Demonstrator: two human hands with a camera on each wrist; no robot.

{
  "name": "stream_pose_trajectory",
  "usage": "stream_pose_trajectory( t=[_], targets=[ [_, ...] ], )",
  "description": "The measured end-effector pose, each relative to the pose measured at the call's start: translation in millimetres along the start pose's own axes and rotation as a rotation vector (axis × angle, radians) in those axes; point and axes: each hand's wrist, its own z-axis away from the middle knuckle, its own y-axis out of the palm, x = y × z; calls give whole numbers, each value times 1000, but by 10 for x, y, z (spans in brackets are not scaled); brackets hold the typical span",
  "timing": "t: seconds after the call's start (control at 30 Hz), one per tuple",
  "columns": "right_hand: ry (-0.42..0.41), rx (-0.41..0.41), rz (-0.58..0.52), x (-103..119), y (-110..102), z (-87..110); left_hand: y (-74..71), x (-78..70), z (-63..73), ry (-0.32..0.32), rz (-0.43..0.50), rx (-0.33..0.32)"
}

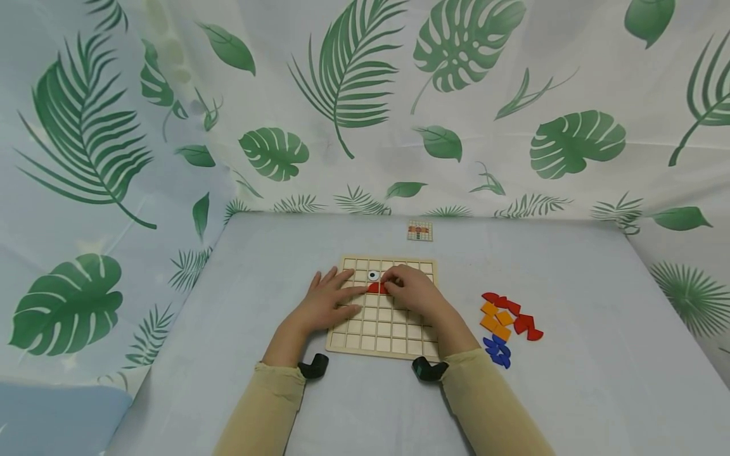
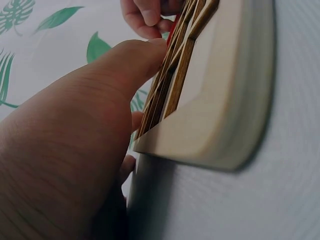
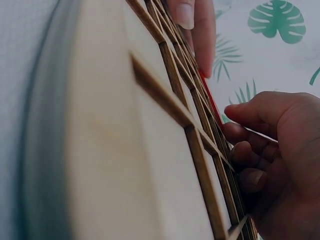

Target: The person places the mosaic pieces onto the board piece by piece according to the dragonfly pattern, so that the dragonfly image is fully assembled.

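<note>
A pale wooden grid board lies beneath both hands. Within its upper cells are a round white eye piece with a black centre and, just below, two red quarter-circle pieces side by side. My left hand rests spread over the board's left side, one straight fingertip at the left red piece. From the right, my right hand pinches the other red piece with thumb and finger, the remaining fingers curled; its red edge shows by these fingertips in the right wrist view. That hand hides part of the board's upper right.
Right of the board lie loose red pieces, orange squares and blue pieces. A small pattern card sits behind the board. Leaf-printed cloth stands along the table's back and sides.
</note>
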Motion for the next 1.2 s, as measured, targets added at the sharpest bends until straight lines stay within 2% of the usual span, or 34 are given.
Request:
stream_pose_trajectory(
  t=[0.27, 0.4, 0.6, 0.8, 1.2],
  targets=[
    [3, -2, -4, 23, -108, 60, 28, 8, -12, -7, 7, -6],
    [-14, -24, -9, 39, -285, 139, 33, 16, -25, -31, 21, -20],
    [-10, -66, 8, -44, -622, 303, 32, 39, -28, -26, 41, -66],
    [42, -80, 61, -224, -927, 593, 45, 70, -32, -18, 63, -107],
    [132, -67, 119, -632, -1508, 1307, 45, 96, -43, -31, 91, -102]
  ],
)
